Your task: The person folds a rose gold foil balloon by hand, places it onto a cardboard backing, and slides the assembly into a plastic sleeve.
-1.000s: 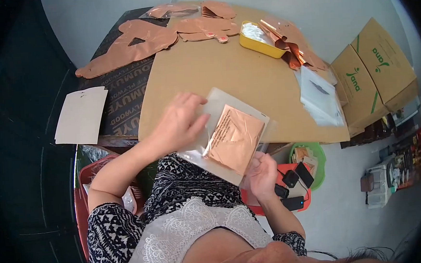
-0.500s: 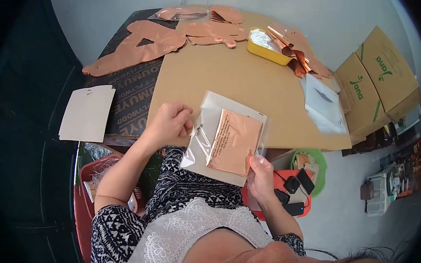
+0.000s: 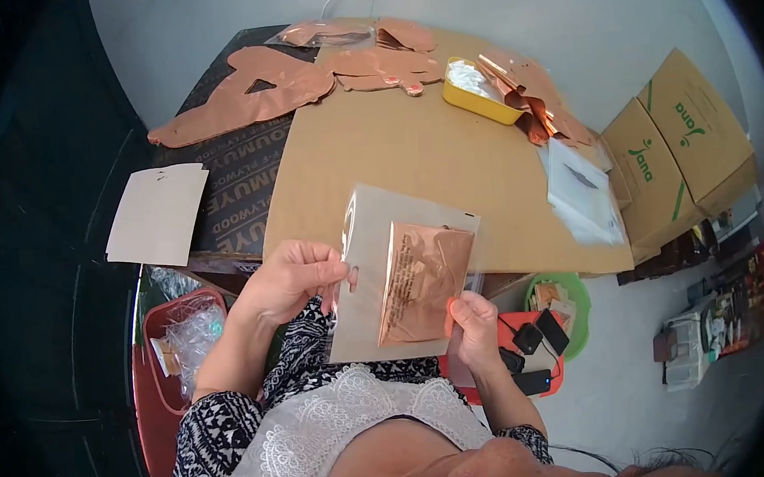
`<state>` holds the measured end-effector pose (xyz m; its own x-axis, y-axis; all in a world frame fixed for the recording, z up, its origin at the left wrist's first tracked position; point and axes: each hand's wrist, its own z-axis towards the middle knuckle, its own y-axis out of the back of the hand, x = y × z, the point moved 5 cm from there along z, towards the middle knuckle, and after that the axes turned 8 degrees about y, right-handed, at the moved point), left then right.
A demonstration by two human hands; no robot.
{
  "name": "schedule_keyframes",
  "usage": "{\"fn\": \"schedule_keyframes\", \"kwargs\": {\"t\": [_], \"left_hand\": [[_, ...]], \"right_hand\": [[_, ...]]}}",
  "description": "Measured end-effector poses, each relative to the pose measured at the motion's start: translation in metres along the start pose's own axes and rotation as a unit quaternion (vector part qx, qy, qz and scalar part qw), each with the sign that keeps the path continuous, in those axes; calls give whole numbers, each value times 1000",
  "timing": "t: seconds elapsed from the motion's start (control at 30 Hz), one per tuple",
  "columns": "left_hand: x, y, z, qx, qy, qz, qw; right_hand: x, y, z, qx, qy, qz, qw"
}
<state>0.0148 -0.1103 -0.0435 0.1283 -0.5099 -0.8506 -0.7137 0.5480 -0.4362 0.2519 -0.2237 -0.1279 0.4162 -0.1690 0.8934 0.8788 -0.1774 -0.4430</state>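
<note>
A clear plastic packet [image 3: 357, 327] is held up in front of my lap, over the table's near edge. It contains a pale card with a hang hole near its left edge, and a copper-coloured folded sheet [image 3: 432, 275] with dark printed lines along one side. My left hand [image 3: 293, 279] pinches the packet's left edge by the hang hole, thumb on top. At the lower right side my right hand [image 3: 473, 320] grips the packet, its thumb in front and its other fingers mostly hidden behind.
Copper-coloured cut pieces [image 3: 259, 84] lie at the back. A yellow tub [image 3: 483, 103] holds white material. White cards [image 3: 157, 213] rest at left, clear plastic sleeves [image 3: 580, 191] at right near cardboard boxes [image 3: 691, 141]. Below are a red bin [image 3: 156, 327] and a green basin [image 3: 578, 292].
My left hand has come down and closed on the packet's left edge, where it was apart before. The packet has turned more upright and shifted slightly left.
</note>
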Motion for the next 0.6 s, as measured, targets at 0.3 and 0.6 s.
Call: {"fn": "schedule_keyframes", "kwargs": {"t": [0.3,0.6], "left_hand": [[-4,-10,-21,19,-45,63,997],[-1,-11,-13,-153,-161,141,965]], "right_hand": [[22,-3,-4,-20,114,-83,990],[67,-14,-20,9,292,-335,896]]}}
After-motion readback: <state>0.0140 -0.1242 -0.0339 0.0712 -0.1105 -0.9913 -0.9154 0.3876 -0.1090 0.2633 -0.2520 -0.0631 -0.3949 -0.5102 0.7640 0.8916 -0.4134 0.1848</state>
